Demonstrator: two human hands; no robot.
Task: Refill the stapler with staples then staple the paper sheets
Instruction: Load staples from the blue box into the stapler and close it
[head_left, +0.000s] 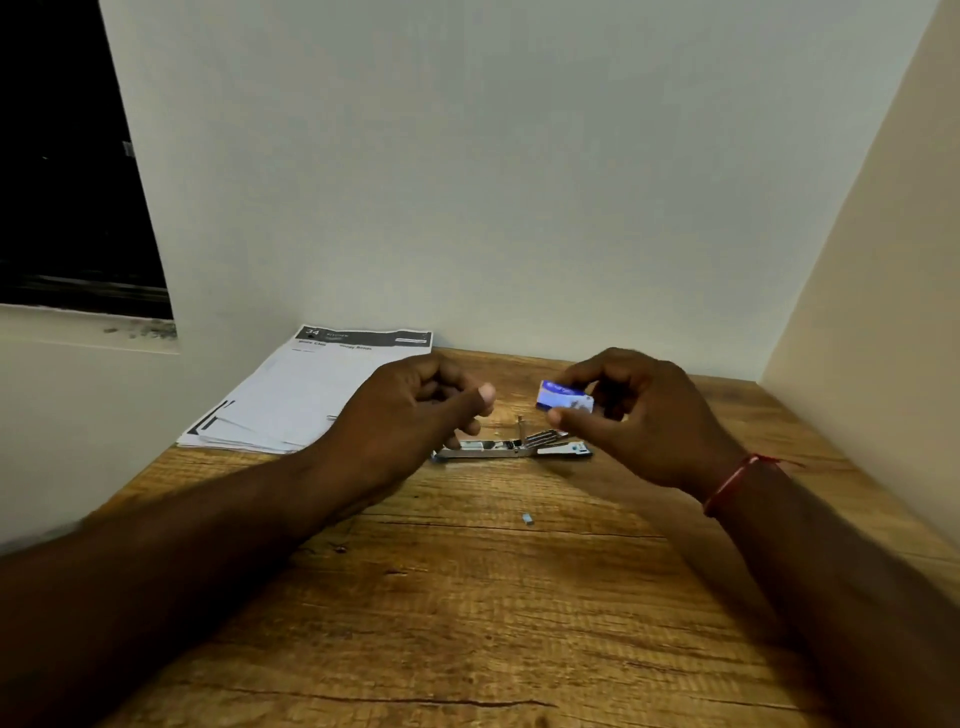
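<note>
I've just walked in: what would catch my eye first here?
The right hand pinches a small blue box above the middle of the wooden table, with the left hand curled close beside it. Beneath them an opened stapler lies flat on the wood. A stack of paper sheets sits at the table's back left corner.

On the table, paper sheets lie left of the stapler, a small piece before it.
</note>
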